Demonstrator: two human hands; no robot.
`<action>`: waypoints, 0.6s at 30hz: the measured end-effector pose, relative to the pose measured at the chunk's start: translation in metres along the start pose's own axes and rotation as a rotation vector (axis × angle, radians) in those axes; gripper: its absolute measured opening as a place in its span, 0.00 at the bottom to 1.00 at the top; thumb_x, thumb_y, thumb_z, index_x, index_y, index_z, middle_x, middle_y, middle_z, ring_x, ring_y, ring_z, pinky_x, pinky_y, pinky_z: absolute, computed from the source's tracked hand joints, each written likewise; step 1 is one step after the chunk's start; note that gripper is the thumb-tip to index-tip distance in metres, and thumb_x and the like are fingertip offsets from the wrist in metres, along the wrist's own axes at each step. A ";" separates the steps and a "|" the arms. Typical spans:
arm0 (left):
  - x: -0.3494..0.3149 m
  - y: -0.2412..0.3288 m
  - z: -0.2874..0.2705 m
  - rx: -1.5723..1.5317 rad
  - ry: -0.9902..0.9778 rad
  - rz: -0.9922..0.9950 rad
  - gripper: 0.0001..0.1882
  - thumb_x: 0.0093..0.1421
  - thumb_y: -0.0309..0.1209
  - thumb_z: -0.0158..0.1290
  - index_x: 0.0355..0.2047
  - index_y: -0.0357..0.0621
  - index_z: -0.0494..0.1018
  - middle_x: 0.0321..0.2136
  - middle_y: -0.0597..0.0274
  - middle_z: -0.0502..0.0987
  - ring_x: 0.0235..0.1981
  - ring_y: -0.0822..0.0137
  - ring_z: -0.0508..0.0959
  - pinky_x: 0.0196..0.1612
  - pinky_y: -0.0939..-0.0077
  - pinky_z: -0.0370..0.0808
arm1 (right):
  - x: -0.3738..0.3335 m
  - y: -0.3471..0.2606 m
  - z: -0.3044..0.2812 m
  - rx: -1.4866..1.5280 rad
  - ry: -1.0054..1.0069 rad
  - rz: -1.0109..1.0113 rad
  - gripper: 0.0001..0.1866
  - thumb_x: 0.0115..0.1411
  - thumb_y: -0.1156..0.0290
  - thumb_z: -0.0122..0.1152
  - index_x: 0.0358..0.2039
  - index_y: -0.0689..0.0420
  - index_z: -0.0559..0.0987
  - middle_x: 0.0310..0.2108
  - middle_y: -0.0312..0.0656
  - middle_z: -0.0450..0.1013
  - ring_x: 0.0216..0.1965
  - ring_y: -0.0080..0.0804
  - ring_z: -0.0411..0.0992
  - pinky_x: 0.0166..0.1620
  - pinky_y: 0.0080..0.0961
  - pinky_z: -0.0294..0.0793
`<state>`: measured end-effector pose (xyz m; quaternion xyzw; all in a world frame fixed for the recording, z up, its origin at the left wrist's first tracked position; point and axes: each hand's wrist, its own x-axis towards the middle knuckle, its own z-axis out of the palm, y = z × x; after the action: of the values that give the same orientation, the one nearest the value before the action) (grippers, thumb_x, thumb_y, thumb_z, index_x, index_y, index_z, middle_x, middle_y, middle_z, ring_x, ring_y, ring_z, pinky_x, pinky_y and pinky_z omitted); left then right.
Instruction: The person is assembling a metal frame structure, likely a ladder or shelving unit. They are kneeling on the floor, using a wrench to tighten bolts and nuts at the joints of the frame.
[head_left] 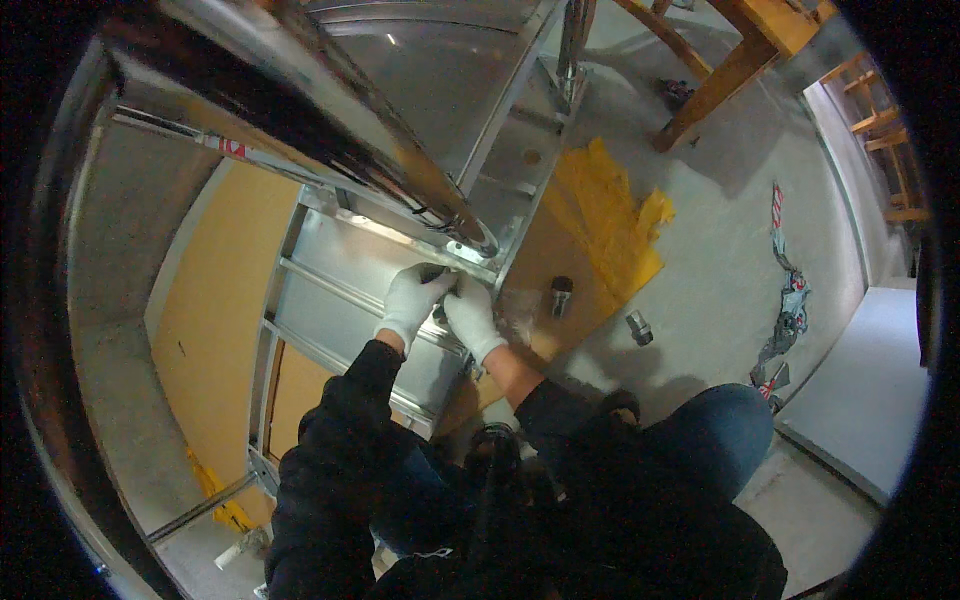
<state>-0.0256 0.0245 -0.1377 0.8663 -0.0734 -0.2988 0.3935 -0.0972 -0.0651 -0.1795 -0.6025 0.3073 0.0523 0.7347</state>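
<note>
Both hands at work on a silver metal frame with parallel rails (335,288), which lies low in front of the seated or crouching person, over tan sheet board (545,245). White-gloved left hand (410,298) and white-gloved right hand (472,308) meet at the frame's edge, just beside the lower end of a thick, shiny metal tube (400,160).

Fingers: bent inward on both hands, nearly touching. From where I stand the tips are hidden; cannot tell whether either hand grips the frame or some small part.

Handling, my estimate: frame stiff, fairly heavy and awkward for its breadth; bare metal probably slick under fabric gloves. Best hold: two rails well apart, clear of thin edges. Tube likely rigid, smooth, apt to roll in the palm; wrap it fully.

Nearby, right side: dark-topped short metal cylinder (561,297), silver stubby metal fitting (640,328), crumpled yellow plastic sheet (610,220)
</note>
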 end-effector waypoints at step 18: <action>0.084 -0.068 0.020 0.845 0.224 0.448 0.19 0.60 0.48 0.44 0.42 0.54 0.78 0.36 0.55 0.81 0.36 0.52 0.80 0.39 0.59 0.75 | 0.082 0.057 -0.232 -0.991 0.416 0.018 0.17 0.51 0.63 0.61 0.40 0.58 0.76 0.40 0.53 0.75 0.45 0.52 0.73 0.47 0.43 0.72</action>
<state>0.0235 0.0277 -0.2353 0.9399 -0.3301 -0.0558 0.0676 -0.1466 -0.2866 -0.2904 -0.8720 0.3900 0.0770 0.2857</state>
